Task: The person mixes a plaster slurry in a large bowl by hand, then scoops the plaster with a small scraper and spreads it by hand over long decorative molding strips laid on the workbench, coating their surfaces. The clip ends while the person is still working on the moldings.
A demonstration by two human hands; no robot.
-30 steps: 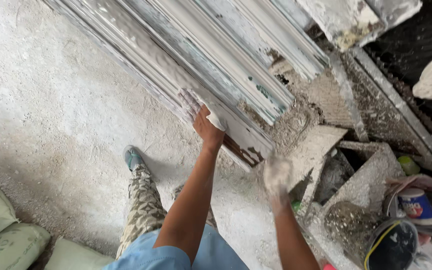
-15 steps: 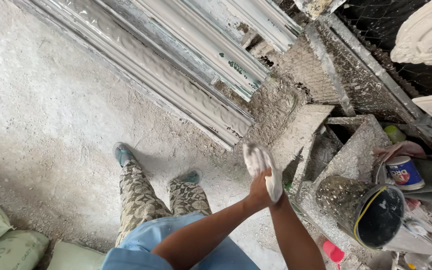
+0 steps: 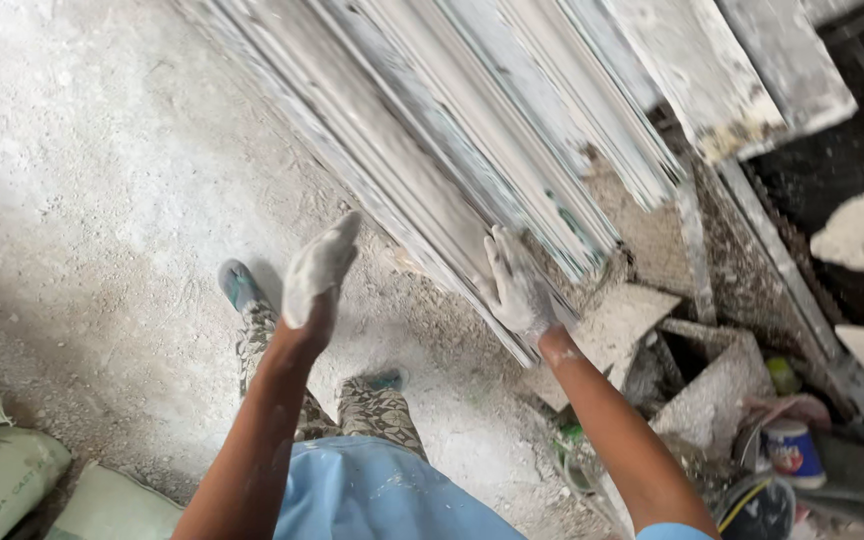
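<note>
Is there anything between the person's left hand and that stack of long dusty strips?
Nothing visible. The left hand hangs in open air beside the stack of long strips, with only dusty floor below the gap. The right hand already rests against the stack's lower end.

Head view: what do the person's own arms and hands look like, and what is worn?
Both forearms are bare, with no gloves or watch. The left hand and right hand are coated in pale plaster dust, fingers included. A light blue sleeve edge shows at the right upper arm; the garment below is the same blue, flecked white.
</note>
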